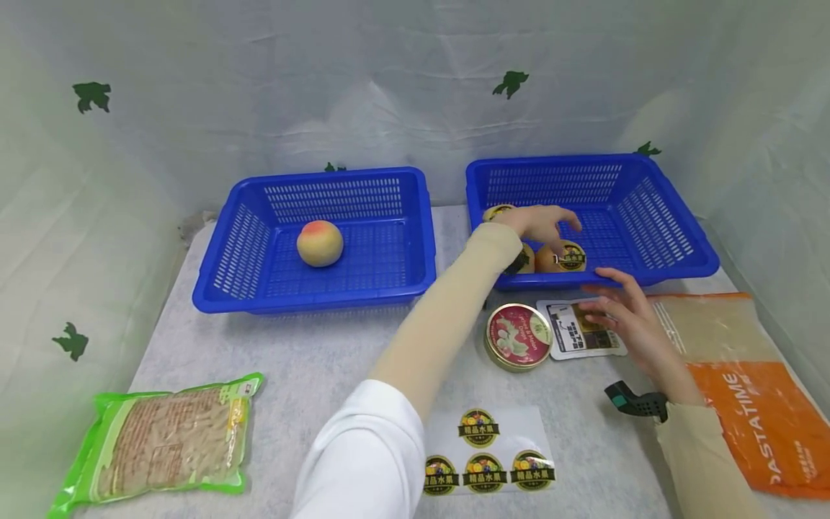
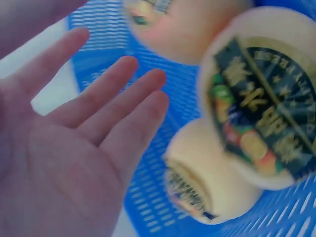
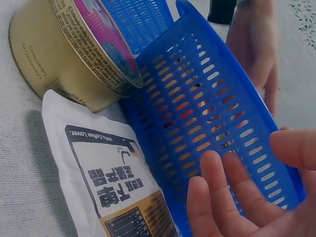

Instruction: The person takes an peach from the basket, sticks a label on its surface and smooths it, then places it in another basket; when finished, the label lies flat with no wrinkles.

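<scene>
My left hand (image 1: 541,222) reaches over the right blue basket (image 1: 609,227), fingers extended and holding nothing. Beneath and beside it lie several peaches (image 1: 547,261) with round black-and-gold fruit stickers. In the left wrist view, spread fingers (image 2: 123,113) hang apart from a stickered peach (image 2: 212,173). Just outside the basket's front wall is my right hand (image 1: 625,317), loosely bent and gripping nothing, above a white pouch (image 1: 564,344). The right wrist view has its fingertips (image 3: 212,165) near the slotted wall; whether they touch it I cannot tell.
The left blue basket (image 1: 233,306) holds one peach (image 1: 320,244) with no sticker visible. A round candy tin (image 1: 519,336) stands beside the pouch. Nearer lies a sticker sheet (image 1: 519,425). A green-edged bag (image 1: 175,440) is front left, an orange pasta bag (image 1: 752,404) right.
</scene>
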`<action>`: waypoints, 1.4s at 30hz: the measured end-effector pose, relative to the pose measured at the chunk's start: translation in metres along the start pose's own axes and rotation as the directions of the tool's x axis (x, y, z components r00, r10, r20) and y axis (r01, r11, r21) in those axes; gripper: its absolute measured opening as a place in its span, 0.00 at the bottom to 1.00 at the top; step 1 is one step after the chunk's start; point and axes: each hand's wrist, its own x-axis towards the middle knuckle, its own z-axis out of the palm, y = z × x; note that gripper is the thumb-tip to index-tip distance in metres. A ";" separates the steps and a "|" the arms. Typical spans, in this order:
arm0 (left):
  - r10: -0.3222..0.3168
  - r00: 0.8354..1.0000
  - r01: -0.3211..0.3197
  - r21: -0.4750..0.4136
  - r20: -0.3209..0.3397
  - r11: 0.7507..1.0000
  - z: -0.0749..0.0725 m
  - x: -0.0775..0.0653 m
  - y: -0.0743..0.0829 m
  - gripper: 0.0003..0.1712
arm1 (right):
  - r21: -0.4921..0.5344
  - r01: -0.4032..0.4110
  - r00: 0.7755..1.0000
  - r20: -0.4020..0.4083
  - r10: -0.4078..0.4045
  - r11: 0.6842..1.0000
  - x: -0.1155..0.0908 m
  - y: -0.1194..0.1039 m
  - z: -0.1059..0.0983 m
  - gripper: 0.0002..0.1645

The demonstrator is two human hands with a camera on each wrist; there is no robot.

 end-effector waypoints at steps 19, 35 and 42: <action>0.205 0.803 -0.509 -0.466 -0.560 0.724 0.023 -0.208 -0.087 0.23 | -0.020 0.063 0.984 0.166 -0.059 0.998 0.010 -0.014 0.018 0.23; -0.291 0.638 -0.462 -0.656 -0.713 0.596 0.118 -0.300 -0.172 0.28 | -0.206 0.065 0.940 0.341 0.009 0.976 0.065 -0.049 0.097 0.22; -0.375 0.605 -0.447 -0.690 -0.702 0.569 0.127 -0.301 -0.185 0.33 | -0.184 0.072 0.895 0.446 0.017 0.980 0.102 -0.057 0.142 0.23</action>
